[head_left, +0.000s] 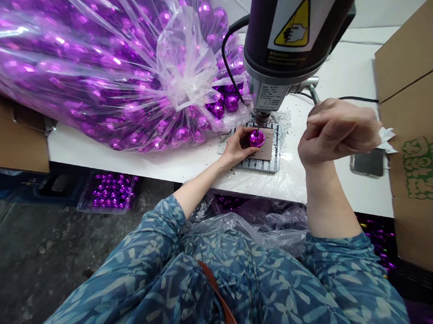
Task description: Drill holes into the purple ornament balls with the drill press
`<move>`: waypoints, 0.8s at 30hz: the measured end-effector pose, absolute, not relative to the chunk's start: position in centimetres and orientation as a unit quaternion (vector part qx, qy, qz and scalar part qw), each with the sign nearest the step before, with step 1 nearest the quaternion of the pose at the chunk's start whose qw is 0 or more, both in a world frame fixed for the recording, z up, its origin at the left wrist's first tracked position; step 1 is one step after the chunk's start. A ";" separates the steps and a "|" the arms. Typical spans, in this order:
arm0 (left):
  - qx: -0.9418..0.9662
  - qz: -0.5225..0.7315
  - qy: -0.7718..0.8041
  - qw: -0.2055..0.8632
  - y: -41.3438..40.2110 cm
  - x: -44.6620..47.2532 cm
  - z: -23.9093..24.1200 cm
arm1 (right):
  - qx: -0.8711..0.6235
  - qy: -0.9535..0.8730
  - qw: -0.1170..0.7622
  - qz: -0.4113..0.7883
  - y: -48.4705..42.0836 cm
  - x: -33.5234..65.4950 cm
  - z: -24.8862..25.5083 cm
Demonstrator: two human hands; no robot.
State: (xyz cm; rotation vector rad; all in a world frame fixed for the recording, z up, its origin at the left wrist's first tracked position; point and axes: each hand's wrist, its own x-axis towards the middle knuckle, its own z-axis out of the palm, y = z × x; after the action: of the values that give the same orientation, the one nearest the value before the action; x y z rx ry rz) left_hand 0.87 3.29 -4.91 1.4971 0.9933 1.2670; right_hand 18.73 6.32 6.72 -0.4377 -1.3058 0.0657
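Note:
My left hand point(238, 147) grips a shiny purple faceted ball point(256, 138) between thumb and fingers. The ball rests on a brown board point(263, 153) laid over the slotted metal base point(275, 160) of a drill press point(282, 44). Directly above the ball is the drill chuck point(261, 117), its tip at or just over the ball's top; contact is hard to make out. On the right, my right hand point(338, 130) is closed around the end of the press's feed lever point(313, 91), whose grip is hidden by the fingers.
A large clear bag point(97, 71) of purple balls covers the table's left. Dark shavings are scattered around the base. At right lie a phone point(367, 162) and a cardboard box point(420, 120). A plastic tub point(108, 192) of purple pieces sits below left; clear plastic point(249, 227) covers my lap.

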 end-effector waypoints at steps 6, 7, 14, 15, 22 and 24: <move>0.611 0.508 0.411 0.447 3.0 0.8 -4.7 | -0.222 -0.616 0.751 0.082 4.9 18.9 7.5; 0.614 0.508 0.408 0.446 3.0 0.8 -4.7 | -0.234 -0.605 0.755 0.095 4.4 18.6 8.8; 0.639 0.531 0.442 0.338 1.5 0.5 -4.1 | -0.346 -0.531 0.722 0.277 3.9 16.7 20.1; 0.649 0.538 0.444 0.303 0.3 0.3 -4.0 | -0.354 -0.532 0.710 0.296 4.2 16.7 20.8; 0.935 0.258 0.218 0.104 -11.0 -1.7 -4.5 | -0.381 -0.531 0.692 0.307 5.2 17.4 20.9; 0.945 0.242 0.216 0.046 -10.8 -2.6 -4.3 | -0.405 -0.532 0.681 0.297 5.2 17.6 20.8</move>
State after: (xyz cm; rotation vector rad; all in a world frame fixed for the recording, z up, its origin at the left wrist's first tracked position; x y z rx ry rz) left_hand -2.63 -10.82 -4.29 2.8838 0.6581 0.7386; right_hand 17.56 5.21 20.85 -0.9096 -1.1944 0.6656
